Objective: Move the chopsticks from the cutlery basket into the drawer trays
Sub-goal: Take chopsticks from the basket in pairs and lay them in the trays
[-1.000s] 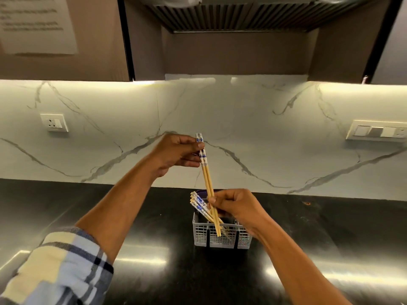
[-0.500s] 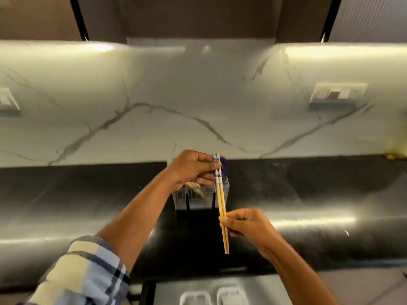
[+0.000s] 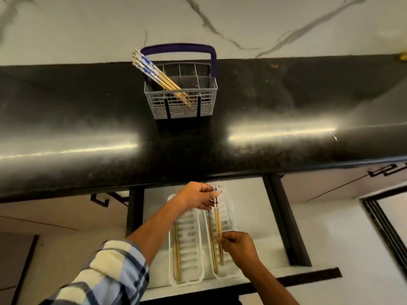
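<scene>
A pair of wooden chopsticks [image 3: 218, 221] with blue-and-white tops is held over the right white tray [image 3: 231, 227] in the open drawer. My left hand [image 3: 196, 198] pinches the patterned top end; my right hand [image 3: 239, 245] grips the lower part. Another chopstick pair [image 3: 211, 243] lies in the right tray's left side, and one pair [image 3: 176, 254] lies in the left white tray [image 3: 191, 238]. The grey cutlery basket [image 3: 180, 102] with a dark blue handle stands on the counter and holds several more chopsticks [image 3: 154, 72] leaning to its left.
The black glossy countertop [image 3: 264, 133] overhangs the back of the open drawer [image 3: 253, 216]. A white marble backsplash [image 3: 220, 20] rises behind the basket. Dark drawer rails [image 3: 286, 221] flank the trays. Pale cabinet fronts sit to either side.
Both hands have carried the chopstick pair from above the basket, down past the counter edge, to just over the right tray in the drawer. The view has tilted down.
</scene>
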The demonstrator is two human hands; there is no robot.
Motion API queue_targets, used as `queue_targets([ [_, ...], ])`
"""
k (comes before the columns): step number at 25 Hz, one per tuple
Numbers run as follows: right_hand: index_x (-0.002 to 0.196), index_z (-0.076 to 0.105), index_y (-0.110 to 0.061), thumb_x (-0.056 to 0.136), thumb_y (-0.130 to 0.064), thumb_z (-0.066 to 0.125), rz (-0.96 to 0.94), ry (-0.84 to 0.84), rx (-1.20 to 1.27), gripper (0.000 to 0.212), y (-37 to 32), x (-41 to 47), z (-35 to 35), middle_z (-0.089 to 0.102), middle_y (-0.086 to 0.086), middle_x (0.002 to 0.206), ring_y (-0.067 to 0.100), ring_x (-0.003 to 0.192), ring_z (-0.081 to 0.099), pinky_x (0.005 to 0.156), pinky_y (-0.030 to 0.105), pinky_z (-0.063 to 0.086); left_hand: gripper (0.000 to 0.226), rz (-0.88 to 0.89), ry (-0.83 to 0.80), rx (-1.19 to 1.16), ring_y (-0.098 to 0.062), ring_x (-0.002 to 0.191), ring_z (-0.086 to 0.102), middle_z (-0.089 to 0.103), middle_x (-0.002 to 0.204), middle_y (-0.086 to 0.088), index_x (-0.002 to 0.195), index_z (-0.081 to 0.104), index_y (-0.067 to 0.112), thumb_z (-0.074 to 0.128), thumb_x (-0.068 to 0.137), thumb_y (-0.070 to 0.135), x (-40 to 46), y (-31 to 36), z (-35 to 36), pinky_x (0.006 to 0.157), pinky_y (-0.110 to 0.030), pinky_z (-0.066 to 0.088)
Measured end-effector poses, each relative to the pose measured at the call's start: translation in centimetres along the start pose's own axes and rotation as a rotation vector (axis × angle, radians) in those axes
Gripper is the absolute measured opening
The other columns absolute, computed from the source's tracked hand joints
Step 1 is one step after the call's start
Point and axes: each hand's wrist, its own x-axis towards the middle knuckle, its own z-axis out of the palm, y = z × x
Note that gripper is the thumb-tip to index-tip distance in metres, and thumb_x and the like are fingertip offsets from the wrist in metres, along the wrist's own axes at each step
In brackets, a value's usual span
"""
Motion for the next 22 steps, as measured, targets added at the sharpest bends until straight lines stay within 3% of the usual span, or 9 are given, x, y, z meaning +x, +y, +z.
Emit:
queue_targets([
  [3, 0.078, 0.081, -0.021, 0.086, -0.016, 0.073, 0.037, 0.068, -0.088, 0.012, 0.7, 1.2, 0.7, 0.072, -0.008, 0.065, 0.006, 0.058, 0.063, 0.059, 0.018, 0.050, 0.028, -0.059, 0.041, 0.127, -0.023, 0.092, 0.073, 0.074, 0.105, -0.013, 0.114, 0.068, 0.003, 0.070, 0.091, 0.019, 0.6, -1.5, 0.2, 0.084, -0.035, 0.060],
  [6, 0.083, 0.080, -0.015, 0.088, -0.014, 0.068, 0.088, 0.102, -0.207, 0.012, 1.0, 2.2, 1.4, 0.065, -0.009, 0.060, 0.004, 0.048, 0.055, 0.047, 0.012, 0.040, 0.030, -0.075, 0.166, 0.305, -0.019, 0.089, 0.072, 0.074, 0.105, -0.010, 0.117, 0.069, 0.008, 0.070, 0.091, 0.023, 0.5, -2.6, 0.6, 0.070, -0.022, 0.059],
  [10, 0.076, 0.077, -0.004, 0.087, -0.008, 0.064, 0.132, 0.125, -0.400, 0.017, 1.2, 2.9, 2.5, 0.068, 0.008, 0.068, 0.016, 0.056, 0.057, 0.049, 0.015, 0.041, 0.017, -0.143, 0.323, 0.304, -0.025, 0.086, 0.074, 0.076, 0.092, -0.011, 0.104, 0.074, 0.013, 0.070, 0.090, 0.023, 0.3, -4.2, 1.0, 0.076, -0.034, 0.062],
  [14, 0.075, 0.065, -0.006, 0.089, -0.008, 0.060, 0.211, 0.154, -0.498, 0.015, 1.2, 3.3, 3.7, 0.065, 0.009, 0.075, 0.015, 0.059, 0.056, 0.047, 0.016, 0.040, 0.011, -0.168, 0.378, 0.245, -0.019, 0.074, 0.073, 0.076, 0.087, -0.012, 0.097, 0.074, 0.011, 0.072, 0.089, 0.018, 0.3, -5.3, 1.4, 0.071, -0.032, 0.061],
  [16, 0.088, 0.067, -0.004, 0.092, -0.008, 0.057, 0.214, 0.153, -0.529, 0.011, 1.0, 3.7, 4.1, 0.070, 0.010, 0.090, 0.018, 0.071, 0.061, 0.055, 0.019, 0.046, 0.009, -0.163, 0.393, 0.206, -0.018, 0.070, 0.072, 0.076, 0.084, -0.012, 0.094, 0.075, 0.010, 0.072, 0.088, 0.015, 0.3, -5.5, 1.3, 0.071, -0.032, 0.062],
  [19, 0.111, 0.063, 0.000, 0.096, -0.008, 0.051, 0.202, 0.148, -0.584, 0.021, 0.6, 4.2, 4.4, 0.070, 0.013, 0.109, 0.025, 0.097, 0.068, 0.076, 0.026, 0.053, 0.006, -0.174, 0.410, 0.127, -0.016, 0.065, 0.070, 0.073, 0.077, -0.008, 0.092, 0.073, 0.009, 0.069, 0.089, 0.013, 0.0, -5.7, 0.6, 0.068, -0.030, 0.061],
  [22, 0.109, 0.066, 0.000, 0.095, -0.007, 0.053, 0.180, 0.182, -0.606, 0.020, 0.6, 4.6, 4.6, 0.072, 0.013, 0.107, 0.025, 0.096, 0.071, 0.079, 0.028, 0.057, 0.005, -0.182, 0.431, 0.058, -0.020, 0.065, 0.071, 0.074, 0.076, -0.012, 0.089, 0.073, 0.008, 0.069, 0.090, 0.010, -0.6, -6.1, -0.3, 0.066, -0.031, 0.063],
])
